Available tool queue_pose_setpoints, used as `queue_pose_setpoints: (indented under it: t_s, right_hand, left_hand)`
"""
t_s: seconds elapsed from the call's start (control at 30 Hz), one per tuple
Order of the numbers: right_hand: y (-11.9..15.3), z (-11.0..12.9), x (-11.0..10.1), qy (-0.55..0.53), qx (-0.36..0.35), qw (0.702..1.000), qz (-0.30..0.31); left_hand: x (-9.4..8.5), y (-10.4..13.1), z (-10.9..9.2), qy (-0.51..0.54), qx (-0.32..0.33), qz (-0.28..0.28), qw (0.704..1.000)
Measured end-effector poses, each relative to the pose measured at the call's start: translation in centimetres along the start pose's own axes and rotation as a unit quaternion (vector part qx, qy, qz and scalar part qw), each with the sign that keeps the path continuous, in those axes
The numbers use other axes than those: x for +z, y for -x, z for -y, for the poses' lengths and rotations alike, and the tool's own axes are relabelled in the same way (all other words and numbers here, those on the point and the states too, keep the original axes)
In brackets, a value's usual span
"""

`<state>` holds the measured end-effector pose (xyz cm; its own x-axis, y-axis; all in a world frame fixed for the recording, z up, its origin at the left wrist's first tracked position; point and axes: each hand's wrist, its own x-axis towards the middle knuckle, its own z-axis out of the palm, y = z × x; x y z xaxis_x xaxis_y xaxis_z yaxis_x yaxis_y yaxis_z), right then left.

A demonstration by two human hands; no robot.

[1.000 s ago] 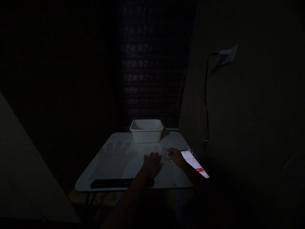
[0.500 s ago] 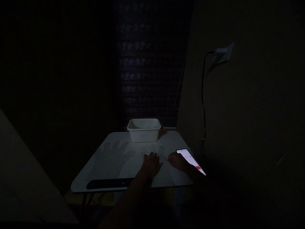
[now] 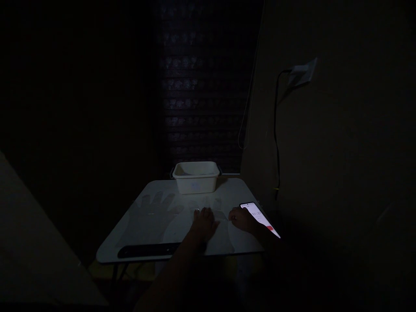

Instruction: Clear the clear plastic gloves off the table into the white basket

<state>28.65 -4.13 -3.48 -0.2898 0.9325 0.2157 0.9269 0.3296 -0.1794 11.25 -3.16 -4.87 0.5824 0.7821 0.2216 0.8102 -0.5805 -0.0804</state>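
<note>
A thin, see-through plastic glove (image 3: 222, 236) lies on the white table, its fingers pointing away from me. My left hand (image 3: 204, 223) rests palm down on this glove, fingers forward and a little apart. At the glove's right side, my right hand (image 3: 241, 218) is closed, with thumb and fingertips pinching the tip of the glove's thumb. Another see-through glove (image 3: 146, 221) is spread flat on the left half of the table, with no hand on it. Dim light makes finger details hard to see.
A white plastic tub (image 3: 196, 184) with dark side handles stands at the back of the table (image 3: 110, 247). A lit phone (image 3: 260, 216) lies at the right edge, beside my right hand. A dark strip (image 3: 147, 250) runs along the front edge. A black cable (image 3: 276, 130) hangs on the right wall.
My left hand has shifted slightly left and toward me on the glove. The glove's fingers look flatter now. My right hand stays almost in place, and the phone's digits have changed.
</note>
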Motion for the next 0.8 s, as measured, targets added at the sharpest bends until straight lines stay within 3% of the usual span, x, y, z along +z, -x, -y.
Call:
queue_pose_setpoints:
  t_s: [0.53,0.8]
  right_hand:
    - [-0.4,0.03,0.94,-0.016,-0.021,1.0,0.008]
    - [-0.41,0.92,0.24,-0.013,-0.023,1.0,0.007]
  left_hand:
    - [-0.03,0.18,-0.07,0.012,0.016,0.007,1.0]
    - [-0.6,0.3,-0.15,0.021,0.012,0.026,0.999]
